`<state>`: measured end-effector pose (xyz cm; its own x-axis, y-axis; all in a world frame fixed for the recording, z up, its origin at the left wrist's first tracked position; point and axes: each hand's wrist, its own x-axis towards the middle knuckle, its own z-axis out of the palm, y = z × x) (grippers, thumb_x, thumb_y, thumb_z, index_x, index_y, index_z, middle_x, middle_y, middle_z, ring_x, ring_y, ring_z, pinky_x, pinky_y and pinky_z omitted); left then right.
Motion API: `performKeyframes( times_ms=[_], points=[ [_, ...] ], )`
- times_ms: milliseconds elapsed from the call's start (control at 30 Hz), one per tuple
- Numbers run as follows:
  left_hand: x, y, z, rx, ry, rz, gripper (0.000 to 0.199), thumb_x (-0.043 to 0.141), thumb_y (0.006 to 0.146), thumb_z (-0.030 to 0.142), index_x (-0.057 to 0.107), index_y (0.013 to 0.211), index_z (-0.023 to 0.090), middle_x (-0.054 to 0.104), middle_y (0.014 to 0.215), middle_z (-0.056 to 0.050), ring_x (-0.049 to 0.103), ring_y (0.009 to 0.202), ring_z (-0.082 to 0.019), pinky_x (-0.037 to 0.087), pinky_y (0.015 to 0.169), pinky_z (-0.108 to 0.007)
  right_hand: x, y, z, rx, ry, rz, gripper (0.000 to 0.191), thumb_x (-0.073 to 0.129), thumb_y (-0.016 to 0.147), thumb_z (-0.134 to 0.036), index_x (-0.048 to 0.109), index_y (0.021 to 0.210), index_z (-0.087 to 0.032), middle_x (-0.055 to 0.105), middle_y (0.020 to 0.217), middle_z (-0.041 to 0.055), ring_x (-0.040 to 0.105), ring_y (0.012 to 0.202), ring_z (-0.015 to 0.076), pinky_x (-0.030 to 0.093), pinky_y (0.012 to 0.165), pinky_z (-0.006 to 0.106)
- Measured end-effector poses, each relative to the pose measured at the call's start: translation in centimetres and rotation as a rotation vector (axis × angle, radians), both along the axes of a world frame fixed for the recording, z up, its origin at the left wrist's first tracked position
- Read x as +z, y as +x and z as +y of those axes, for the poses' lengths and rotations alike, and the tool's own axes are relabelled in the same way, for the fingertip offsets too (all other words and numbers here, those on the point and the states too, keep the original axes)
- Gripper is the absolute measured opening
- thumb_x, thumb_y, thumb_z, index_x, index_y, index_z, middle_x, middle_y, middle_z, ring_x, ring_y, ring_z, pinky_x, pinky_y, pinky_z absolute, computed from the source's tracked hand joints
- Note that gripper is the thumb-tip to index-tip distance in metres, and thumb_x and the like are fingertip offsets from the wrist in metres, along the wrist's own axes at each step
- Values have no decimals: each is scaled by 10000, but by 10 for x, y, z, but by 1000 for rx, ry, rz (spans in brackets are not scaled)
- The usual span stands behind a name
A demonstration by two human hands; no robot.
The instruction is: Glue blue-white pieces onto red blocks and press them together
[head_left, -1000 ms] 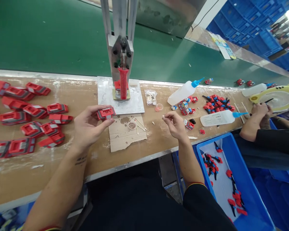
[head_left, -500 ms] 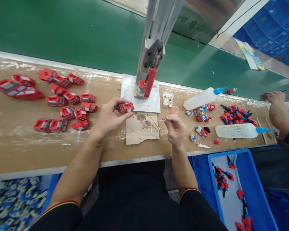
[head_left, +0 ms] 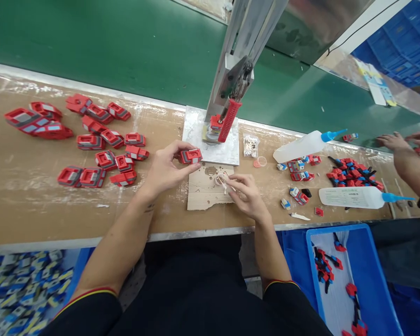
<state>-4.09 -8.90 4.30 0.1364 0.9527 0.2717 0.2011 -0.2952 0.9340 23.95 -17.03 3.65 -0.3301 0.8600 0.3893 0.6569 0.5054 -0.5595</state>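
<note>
My left hand (head_left: 168, 169) pinches a red and grey toy piece (head_left: 191, 156) between thumb and fingers, just in front of the press's metal base plate (head_left: 210, 148). My right hand (head_left: 244, 192) is over the right part of a cardboard piece (head_left: 205, 193), its fingertips closed beside a small round dish (head_left: 221, 179). White swab tips show near those fingertips; what exactly the fingers grip is too small to tell. Many similar red pieces (head_left: 93, 177) lie on the table to the left.
A press with a red handle (head_left: 230, 120) rises behind my hands. White bottles (head_left: 299, 146), a small bag (head_left: 251, 146) and red-black parts (head_left: 353, 172) lie to the right. Blue bin (head_left: 371, 261) below. Another person's hand (head_left: 394, 142) is at far right.
My right hand has moved left and down to the dish, and the swab it held out is no longer clearly visible. My left hand still holds the red piece. The view has shifted slightly.
</note>
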Motion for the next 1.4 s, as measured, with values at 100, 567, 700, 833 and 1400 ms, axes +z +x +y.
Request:
performKeyframes(
  times_ms=[100, 567, 700, 833, 1400],
  points=[
    [-1, -1, 0, 10, 4, 2, 376, 865, 748, 352, 718, 1055, 193, 798, 1006, -70, 750, 885, -216, 619, 854, -362, 1, 32, -15, -298, 98, 234, 273, 724, 933, -290, 742, 1205, -275, 763, 1080, 83, 714, 960, 221, 593, 799, 391],
    [24, 18, -23, -12, -22, -206, 516, 847, 829, 645, 691, 1165, 285, 769, 1090, 35, 771, 1143, -272, 577, 878, -605, -3, 167, -130, -970, 73, -218, 330, 693, 931, -514, 786, 1001, -205, 783, 851, 82, 688, 807, 246, 559, 806, 404],
    [16, 24, -18, -14, 24, -356, 539, 1022, 638, 458, 726, 1054, 283, 784, 858, 45, 800, 728, -193, 677, 660, -398, -15, 162, -108, -781, -104, -264, 328, 692, 930, -446, 775, 1158, -225, 793, 1180, 144, 654, 1094, 321, 522, 1005, 520],
    [4, 29, -12, -59, 37, -419, 455, 984, 723, 403, 735, 1079, 269, 820, 859, 5, 815, 729, -200, 707, 640, -310, -15, 151, -78, -665, -187, -204, 220, 667, 935, -357, 770, 1076, -223, 785, 1075, 140, 666, 1039, 315, 538, 974, 515],
    [-5, 26, -22, -174, -197, -418, 575, 884, 825, 467, 680, 1280, 182, 825, 1091, -119, 824, 1003, -270, 695, 904, -361, 36, -53, 67, 274, -247, 1182, 176, 801, 916, -457, 711, 1010, -339, 737, 1095, 8, 765, 758, 127, 614, 567, 229]
  ],
)
